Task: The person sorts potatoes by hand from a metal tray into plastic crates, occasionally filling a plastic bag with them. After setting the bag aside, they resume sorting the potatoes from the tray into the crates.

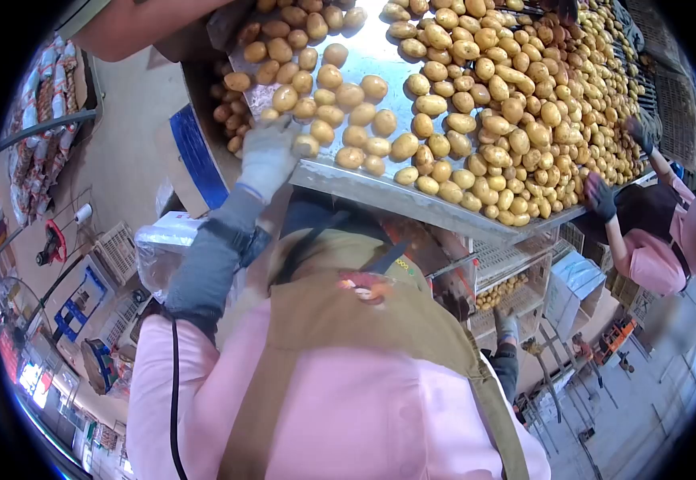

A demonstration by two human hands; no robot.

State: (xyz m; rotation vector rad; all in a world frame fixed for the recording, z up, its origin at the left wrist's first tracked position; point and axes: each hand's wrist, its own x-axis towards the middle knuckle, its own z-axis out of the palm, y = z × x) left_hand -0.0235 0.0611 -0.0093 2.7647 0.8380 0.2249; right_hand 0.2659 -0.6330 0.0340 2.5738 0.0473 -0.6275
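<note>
My left hand [270, 156], in a pale work glove with a grey sleeve above it, rests at the near left corner of a metal sorting table [348, 180]. Its fingers are spread against the potatoes there, and one potato [306, 146] lies right beside them. Loose potatoes [364, 116] cover the left of the tabletop, with a denser heap [516, 120] to the right. Down below the table edge, my right hand [506, 324], also gloved, is beside a crate [516, 300] with potatoes in it. Its fingers are too small to read.
Across the right corner, a co-worker in a pink shirt [656, 260] has dark-gloved hands [601, 198] at the potatoes. Another person's arm [136, 28] reaches in at the top left. A plastic-wrapped box [164, 248] stands left of me; filled bags [44, 120] lie further left.
</note>
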